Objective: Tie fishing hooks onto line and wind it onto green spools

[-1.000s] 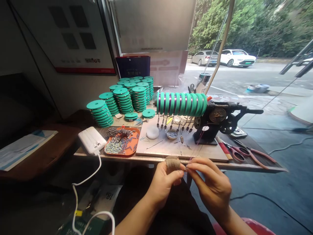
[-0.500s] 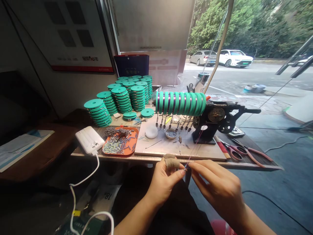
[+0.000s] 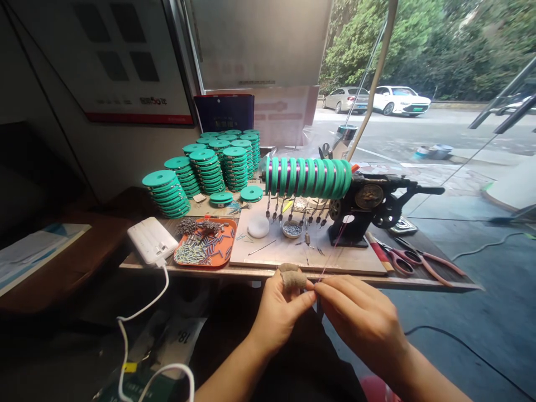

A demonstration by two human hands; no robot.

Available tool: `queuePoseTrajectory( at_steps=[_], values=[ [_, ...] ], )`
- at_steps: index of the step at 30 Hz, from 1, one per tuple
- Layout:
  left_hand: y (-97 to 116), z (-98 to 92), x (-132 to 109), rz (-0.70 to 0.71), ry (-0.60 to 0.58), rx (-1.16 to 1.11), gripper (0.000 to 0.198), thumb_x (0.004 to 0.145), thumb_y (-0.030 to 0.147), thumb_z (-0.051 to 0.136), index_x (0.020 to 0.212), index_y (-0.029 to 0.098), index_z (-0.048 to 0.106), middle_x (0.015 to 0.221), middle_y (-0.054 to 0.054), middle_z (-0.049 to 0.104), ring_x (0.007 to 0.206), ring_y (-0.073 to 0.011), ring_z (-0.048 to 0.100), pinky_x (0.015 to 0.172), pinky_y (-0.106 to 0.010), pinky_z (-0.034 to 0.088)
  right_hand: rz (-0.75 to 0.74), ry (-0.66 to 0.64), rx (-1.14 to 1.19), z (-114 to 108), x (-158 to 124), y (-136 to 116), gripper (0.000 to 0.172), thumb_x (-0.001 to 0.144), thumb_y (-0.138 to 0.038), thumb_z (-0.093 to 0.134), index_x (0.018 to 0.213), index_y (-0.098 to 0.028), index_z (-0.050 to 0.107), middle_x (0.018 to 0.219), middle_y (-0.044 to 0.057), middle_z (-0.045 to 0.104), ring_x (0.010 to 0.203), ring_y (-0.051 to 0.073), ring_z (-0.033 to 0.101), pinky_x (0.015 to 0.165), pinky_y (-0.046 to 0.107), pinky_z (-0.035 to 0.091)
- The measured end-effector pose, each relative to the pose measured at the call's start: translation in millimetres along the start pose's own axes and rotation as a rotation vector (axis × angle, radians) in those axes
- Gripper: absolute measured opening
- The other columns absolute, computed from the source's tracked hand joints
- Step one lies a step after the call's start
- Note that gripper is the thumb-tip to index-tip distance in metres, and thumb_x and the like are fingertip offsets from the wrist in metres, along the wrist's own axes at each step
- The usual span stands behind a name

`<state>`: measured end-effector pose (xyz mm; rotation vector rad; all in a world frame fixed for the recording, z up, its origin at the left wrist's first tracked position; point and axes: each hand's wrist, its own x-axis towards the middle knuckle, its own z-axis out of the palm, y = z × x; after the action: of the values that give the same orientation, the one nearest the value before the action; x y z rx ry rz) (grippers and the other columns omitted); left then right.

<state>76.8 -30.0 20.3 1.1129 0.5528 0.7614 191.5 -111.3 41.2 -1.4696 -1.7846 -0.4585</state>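
My left hand (image 3: pixel 281 304) and my right hand (image 3: pixel 360 316) meet fingertip to fingertip just below the table's front edge, both pinched on a thin purple line (image 3: pixel 333 251). The left forefinger wears a tan cloth wrap (image 3: pixel 293 277). That line runs up to a black hand-crank winder (image 3: pixel 368 204), which carries a row of green spools (image 3: pixel 307 177) wound with purple line. Small metal pieces hang under the spools. What sits between my fingertips is too small to make out.
Stacks of green spools (image 3: pixel 201 170) stand at the back left. An orange tray (image 3: pixel 205 248) of small tubes, a white power bank (image 3: pixel 152 240) with cable, a small bowl (image 3: pixel 292 229), a white disc (image 3: pixel 258 226) and red-handled scissors (image 3: pixel 412 261) lie on the table (image 3: pixel 268 272).
My hands have stayed together at the table's edge; the right fingertips have closed in tighter against the left. The view has drifted slightly.
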Motion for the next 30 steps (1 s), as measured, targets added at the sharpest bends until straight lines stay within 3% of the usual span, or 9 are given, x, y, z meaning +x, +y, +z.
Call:
queuePoseTrajectory(
  at_steps=[2, 7, 10, 12, 16, 22, 30],
  values=[
    [-1, -0.1, 0, -0.01, 0.007, -0.015, 0.013, 0.06, 0.025, 0.074, 0.063, 0.014, 0.066, 0.066, 0.001, 0.052, 0.063, -0.0102, 0.048, 0.064, -0.023, 0.039, 0.131, -0.038, 0.136, 0, -1, 3, 0.013, 0.08, -0.012, 0.052, 0.08, -0.016, 0.064, 0.073, 0.005, 0.067, 0.066, 0.015, 0.063, 0.062, 0.024, 0.049],
    [-3, -0.2, 1, -0.08, 0.0, -0.061, 0.015, 0.06, 0.024, 0.074, 0.063, 0.013, 0.064, 0.058, 0.003, 0.051, 0.054, -0.0072, 0.044, 0.054, -0.021, 0.036, 0.637, -0.137, 0.48, 4, -5, 9, 0.014, 0.077, -0.029, 0.058, 0.076, -0.018, 0.066, 0.07, 0.002, 0.068, 0.063, 0.015, 0.063, 0.058, 0.023, 0.051],
    [-2, -1.0, 0, -0.118, -0.01, -0.052, 0.011, 0.062, 0.021, 0.07, 0.065, 0.013, 0.063, 0.056, 0.003, 0.051, 0.049, -0.0058, 0.039, 0.047, -0.019, 0.03, 0.765, -0.108, 0.645, 8, -5, 9, 0.019, 0.075, -0.034, 0.06, 0.074, -0.016, 0.065, 0.066, 0.003, 0.066, 0.06, 0.016, 0.062, 0.056, 0.024, 0.051],
    [-2, -1.9, 0, -0.146, -0.038, -0.064, 0.006, 0.062, 0.014, 0.066, 0.067, 0.013, 0.063, 0.056, 0.002, 0.052, 0.048, -0.0057, 0.038, 0.046, -0.019, 0.028, 0.796, -0.097, 0.699, 9, -4, 9, 0.018, 0.075, -0.033, 0.061, 0.074, -0.016, 0.065, 0.065, 0.003, 0.066, 0.06, 0.016, 0.061, 0.057, 0.024, 0.051],
    [0, -3.1, 0, -0.196, -0.071, -0.074, 0.017, 0.054, 0.004, 0.054, 0.066, 0.013, 0.062, 0.056, 0.003, 0.053, 0.046, -0.0051, 0.037, 0.044, -0.019, 0.026, 0.814, -0.162, 0.75, 9, -2, 12, 0.016, 0.075, -0.032, 0.061, 0.076, -0.016, 0.065, 0.067, 0.003, 0.067, 0.063, 0.015, 0.061, 0.061, 0.025, 0.05],
    [2, -2.8, 2, -0.229, -0.068, -0.085, 0.02, 0.051, 0.002, 0.05, 0.064, 0.013, 0.061, 0.054, 0.004, 0.052, 0.046, -0.0051, 0.036, 0.043, -0.019, 0.024, 0.825, -0.212, 0.824, 7, 1, 17, 0.014, 0.072, -0.029, 0.064, 0.073, -0.016, 0.066, 0.063, 0.0, 0.064, 0.058, 0.011, 0.057, 0.056, 0.02, 0.048],
    [3, -3.1, 2, -0.233, -0.072, -0.076, 0.02, 0.05, 0.003, 0.049, 0.064, 0.014, 0.059, 0.049, 0.007, 0.045, 0.044, -0.0046, 0.032, 0.043, -0.019, 0.022, 0.768, -0.306, 0.8, 5, 6, 18, 0.014, 0.075, -0.029, 0.062, 0.074, -0.016, 0.067, 0.067, 0.001, 0.067, 0.063, 0.014, 0.061, 0.058, 0.022, 0.049]
  ],
)
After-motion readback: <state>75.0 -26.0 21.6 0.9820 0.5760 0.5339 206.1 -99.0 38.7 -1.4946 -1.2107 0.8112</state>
